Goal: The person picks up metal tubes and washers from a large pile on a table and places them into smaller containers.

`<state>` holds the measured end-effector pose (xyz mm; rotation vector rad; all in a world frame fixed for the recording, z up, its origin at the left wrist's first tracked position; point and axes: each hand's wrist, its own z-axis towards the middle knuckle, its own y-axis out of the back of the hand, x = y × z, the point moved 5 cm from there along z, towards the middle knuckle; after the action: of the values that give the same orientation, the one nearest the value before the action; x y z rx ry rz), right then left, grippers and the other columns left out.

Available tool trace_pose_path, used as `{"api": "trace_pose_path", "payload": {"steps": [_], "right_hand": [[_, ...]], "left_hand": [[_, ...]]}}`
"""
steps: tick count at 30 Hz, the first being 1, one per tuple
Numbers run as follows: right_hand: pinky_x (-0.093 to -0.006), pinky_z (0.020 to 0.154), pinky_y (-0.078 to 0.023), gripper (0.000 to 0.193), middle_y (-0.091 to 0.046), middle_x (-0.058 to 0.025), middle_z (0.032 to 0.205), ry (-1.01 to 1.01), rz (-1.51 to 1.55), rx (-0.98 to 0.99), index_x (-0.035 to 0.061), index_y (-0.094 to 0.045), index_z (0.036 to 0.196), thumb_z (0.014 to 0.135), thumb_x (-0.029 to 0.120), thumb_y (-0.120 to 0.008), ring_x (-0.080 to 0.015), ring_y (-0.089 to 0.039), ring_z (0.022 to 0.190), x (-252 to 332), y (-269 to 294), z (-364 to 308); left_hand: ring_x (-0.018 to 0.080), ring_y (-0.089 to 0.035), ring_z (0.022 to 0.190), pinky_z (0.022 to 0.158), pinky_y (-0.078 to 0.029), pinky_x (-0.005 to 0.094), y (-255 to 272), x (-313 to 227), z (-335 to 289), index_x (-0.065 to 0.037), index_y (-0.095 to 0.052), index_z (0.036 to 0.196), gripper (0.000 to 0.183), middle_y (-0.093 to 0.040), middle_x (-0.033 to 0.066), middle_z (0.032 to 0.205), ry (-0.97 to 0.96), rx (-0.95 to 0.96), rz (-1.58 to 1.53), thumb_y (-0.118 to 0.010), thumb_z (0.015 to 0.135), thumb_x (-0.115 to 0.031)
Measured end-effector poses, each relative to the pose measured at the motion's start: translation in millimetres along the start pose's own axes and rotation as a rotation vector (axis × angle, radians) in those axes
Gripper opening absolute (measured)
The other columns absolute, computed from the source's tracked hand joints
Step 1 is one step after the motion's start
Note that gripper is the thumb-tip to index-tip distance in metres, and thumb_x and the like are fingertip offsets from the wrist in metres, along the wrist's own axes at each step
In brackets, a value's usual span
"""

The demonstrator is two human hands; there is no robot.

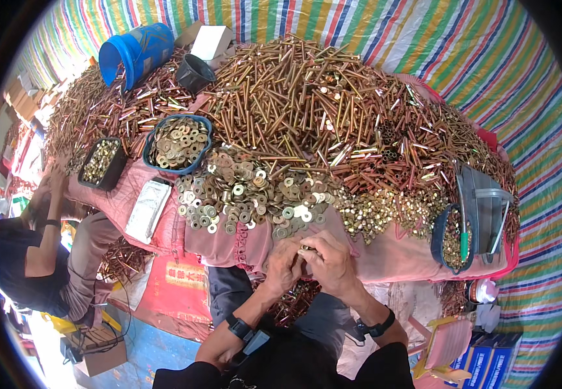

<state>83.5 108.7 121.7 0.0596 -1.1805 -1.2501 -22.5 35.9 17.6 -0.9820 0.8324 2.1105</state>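
My left hand (284, 264) and my right hand (330, 262) meet over the front edge of the pink cloth. Both are closed, fingertips together around a small metal piece that the fingers mostly hide; I cannot tell its kind. Just beyond them lies a spread of flat washers (242, 188), with small brassy nuts (385, 211) heaped to its right. A large mound of long golden bolts or sleeve anchors (294, 110) rises behind. Below my hands, more of these long metal pieces (297, 303) lie between my legs.
At the left stand a blue basin of washers (178, 170), a black tray of nuts (102, 187) and a silvery packet (147, 202). A blue bucket (143, 53) lies tipped behind. A blue basket (438, 241) and grey bin (482, 188) stand right. Another person (41, 259) sits left.
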Motion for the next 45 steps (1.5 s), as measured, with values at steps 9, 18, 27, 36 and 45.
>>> {"api": "trace_pose_path", "payload": {"steps": [9, 18, 27, 36, 45], "right_hand": [[-0.0401, 0.071, -0.056, 0.02, -0.069, -0.0121, 0.096, 0.059, -0.132, -0.118, 0.0027, -0.072, 0.107, 0.088, 0.004, -0.078, -0.0317, -0.07, 0.083, 7, -2, -4], [-0.0424, 0.07, -0.056, 0.022, -0.068, -0.0137, 0.097, 0.091, -0.146, -0.168, 0.002, -0.072, 0.107, 0.087, 0.002, -0.078, -0.0333, -0.07, 0.083, 9, -3, -8], [-0.0381, 0.082, -0.056, 0.019, -0.067, -0.0153, 0.106, -0.123, 0.117, -0.138, -0.001, -0.071, 0.117, 0.098, 0.004, -0.068, -0.0313, -0.069, 0.095, -5, 4, -6], [-0.0347, 0.073, -0.056, 0.018, -0.069, -0.0138, 0.102, 0.028, 0.028, -0.157, 0.0009, -0.073, 0.114, 0.096, 0.005, -0.073, -0.0284, -0.07, 0.088, -6, -9, -10], [-0.0364, 0.071, -0.057, 0.021, -0.069, -0.0138, 0.1, 0.023, 0.034, -0.203, 0.0007, -0.072, 0.107, 0.088, 0.003, -0.079, -0.0278, -0.07, 0.084, -12, -14, -14]], "left_hand": [[0.0427, -0.069, 0.101, 0.089, -0.055, 0.0475, 0, 1, 0, 0.0, -0.067, 0.115, 0.028, -0.07, 0.0208, 0.107, 0.026, 0.003, -0.004, -0.068, 0.087, 0.005], [0.0423, -0.069, 0.102, 0.089, -0.056, 0.0469, -1, -1, 1, 0.0, -0.067, 0.113, 0.028, -0.07, 0.0214, 0.107, -0.027, -0.013, -0.004, -0.069, 0.086, 0.006], [0.0409, -0.069, 0.1, 0.087, -0.055, 0.0464, 2, -7, 5, -0.001, -0.067, 0.111, 0.026, -0.069, 0.0205, 0.107, 0.007, -0.009, 0.014, -0.071, 0.086, 0.005], [0.0409, -0.069, 0.099, 0.086, -0.055, 0.0457, 1, -2, 1, -0.001, -0.067, 0.111, 0.025, -0.07, 0.0189, 0.107, 0.03, -0.003, 0.011, -0.071, 0.088, 0.004], [0.0417, -0.069, 0.102, 0.089, -0.056, 0.0457, -1, 3, 0, 0.0, -0.068, 0.111, 0.023, -0.07, 0.0199, 0.105, -0.01, 0.002, -0.029, -0.069, 0.088, 0.005]]}}
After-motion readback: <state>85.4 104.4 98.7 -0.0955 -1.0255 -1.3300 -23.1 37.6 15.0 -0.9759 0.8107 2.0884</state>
